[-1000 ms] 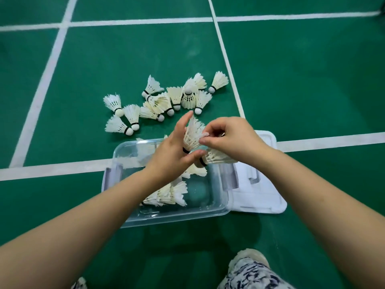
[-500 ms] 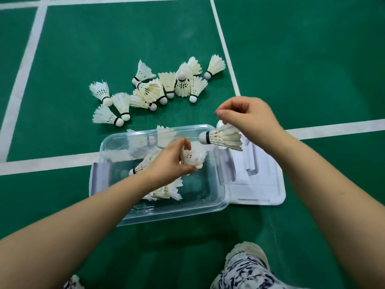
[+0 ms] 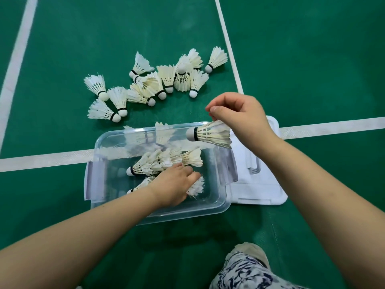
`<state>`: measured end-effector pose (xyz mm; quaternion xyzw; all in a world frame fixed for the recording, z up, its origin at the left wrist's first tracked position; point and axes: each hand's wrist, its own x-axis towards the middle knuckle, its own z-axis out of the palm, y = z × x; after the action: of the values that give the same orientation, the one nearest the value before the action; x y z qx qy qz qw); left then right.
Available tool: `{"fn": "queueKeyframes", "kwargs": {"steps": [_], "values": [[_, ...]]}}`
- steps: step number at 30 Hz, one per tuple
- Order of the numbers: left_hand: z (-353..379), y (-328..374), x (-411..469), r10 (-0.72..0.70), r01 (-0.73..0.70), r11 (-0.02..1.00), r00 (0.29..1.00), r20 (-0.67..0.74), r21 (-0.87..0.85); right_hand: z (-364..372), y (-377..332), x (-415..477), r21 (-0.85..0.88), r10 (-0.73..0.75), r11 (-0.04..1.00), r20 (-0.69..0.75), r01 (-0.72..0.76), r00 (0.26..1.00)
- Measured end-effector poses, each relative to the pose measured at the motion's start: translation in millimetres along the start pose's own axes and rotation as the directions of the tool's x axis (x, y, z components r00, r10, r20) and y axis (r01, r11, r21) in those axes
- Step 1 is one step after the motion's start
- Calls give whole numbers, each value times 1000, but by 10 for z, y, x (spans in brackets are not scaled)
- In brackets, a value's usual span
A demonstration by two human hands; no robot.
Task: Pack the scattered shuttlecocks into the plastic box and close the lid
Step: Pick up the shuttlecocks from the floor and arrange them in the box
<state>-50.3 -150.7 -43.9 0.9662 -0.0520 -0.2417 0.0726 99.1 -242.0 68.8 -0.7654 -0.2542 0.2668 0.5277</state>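
A clear plastic box [image 3: 108, 140] stands open on the green court floor. Inside it my left hand [image 3: 175, 187] rests low on a white shuttlecock [image 3: 195, 185], fingers curled around its feathers. Several more shuttlecocks [image 3: 164, 159] lie in the box beside that hand. Above the box's far right corner my right hand [image 3: 241, 113] pinches the feathers of another shuttlecock [image 3: 210, 133], cork pointing left. Several scattered shuttlecocks [image 3: 154, 84] lie on the floor beyond the box. The white lid [image 3: 262, 190] lies flat to the right of the box.
White court lines [image 3: 41, 159] cross the floor under and beside the box. My knee in patterned cloth [image 3: 248, 272] and a shoe [image 3: 252, 250] are at the bottom edge, close in front of the box.
My left hand has gone down into the box with its shuttlecock. My right hand has pulled away to the right and now holds its shuttlecock over the box's right rim.
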Motion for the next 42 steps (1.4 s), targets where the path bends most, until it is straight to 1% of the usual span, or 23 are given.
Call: {"fn": "queueKeyframes", "kwargs": {"steps": [1,3,8,10,15,16,17,19,21,23,24,27,28,31,35,37,38,40,42], "values": [[13,-10,-7,-1,1,998,1000,5,58,-1,11,-2,0,0,1000,3,0,1000],[34,-21,-31,-35,33,994,999,15,106,5,38,-6,2,0,1000,9,0,1000],[44,5,-59,-46,45,988,999,6,146,45,73,-7,-8,7,1000,25,-6,1000],[47,7,-45,-49,49,990,999,-7,132,54,74,-3,-11,7,1000,27,-7,1000],[-117,-64,-42,-26,25,999,999,-23,-34,43,84,-29,-17,7,1000,37,-6,999],[-190,-114,-56,-39,36,997,998,-41,-64,35,93,-35,-23,7,1000,37,-6,999],[-269,-180,-78,-69,61,993,995,-75,-101,23,100,-40,-29,7,1000,35,-6,999],[-446,-317,-129,-164,123,966,971,-172,-227,10,114,-38,-46,4,999,23,-3,1000],[-617,-403,-171,-233,107,917,926,-297,-385,19,126,-38,-72,-10,997,18,11,1000],[-775,-380,-178,-259,5,850,875,-409,-527,56,117,-60,-94,-32,995,43,36,999],[-852,-324,-168,-260,-56,799,865,-428,-599,85,108,-79,-94,-48,994,66,55,997],[-1002,-85,-60,-236,-176,575,900,-368,-799,157,53,-141,-69,-104,991,104,111,989],[-1007,-8,-17,-239,-193,533,900,-365,-824,163,33,-159,-55,-122,990,104,128,987],[-974,89,103,-268,-210,497,885,-379,-842,156,12,-187,-51,-162,984,121,169,979],[-953,110,125,-240,-222,368,915,-323,-903,126,68,-223,-53,-161,984,147,170,976],[-924,63,114,-231,-213,324,927,-295,-922,123,84,-226,-52,-181,980,154,191,971],[-894,27,108,-239,-211,305,927,-289,-929,116,88,-216,-51,-194,978,136,202,972],[-825,-39,88,-293,-172,277,922,-253,-946,83,103,-176,-50,-206,977,50,208,977],[-763,-90,54,-382,-87,253,906,-182,-963,29,123,-130,-35,-195,980,-51,194,979]]}}
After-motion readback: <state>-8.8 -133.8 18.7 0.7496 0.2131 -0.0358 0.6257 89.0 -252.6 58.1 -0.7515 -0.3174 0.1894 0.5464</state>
